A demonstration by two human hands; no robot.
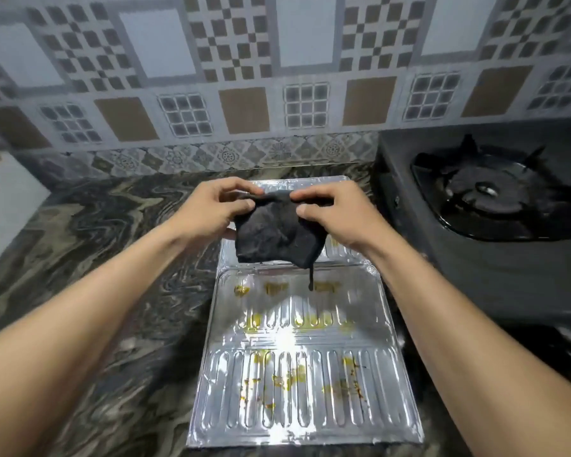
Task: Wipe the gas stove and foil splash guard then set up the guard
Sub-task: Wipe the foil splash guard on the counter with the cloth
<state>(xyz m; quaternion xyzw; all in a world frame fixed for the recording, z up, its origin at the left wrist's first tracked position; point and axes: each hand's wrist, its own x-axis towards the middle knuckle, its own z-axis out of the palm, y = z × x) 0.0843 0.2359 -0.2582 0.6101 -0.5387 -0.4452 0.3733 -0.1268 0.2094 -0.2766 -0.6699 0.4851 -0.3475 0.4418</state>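
Directly below the black cloth (279,232) pinched by left hand (211,209) and right hand (332,211), the stained foil splash guard (305,367) runs lengthwise toward the person.

Home kitchen: patterned wall tiles (231,61), marbled stone counter (96,225), gas stove (485,199).

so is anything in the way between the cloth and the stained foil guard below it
Nothing visible. Both hands, left and right, hold the dark cloth up over the foil splash guard, which lies flat on the counter with its yellow stains uncovered.
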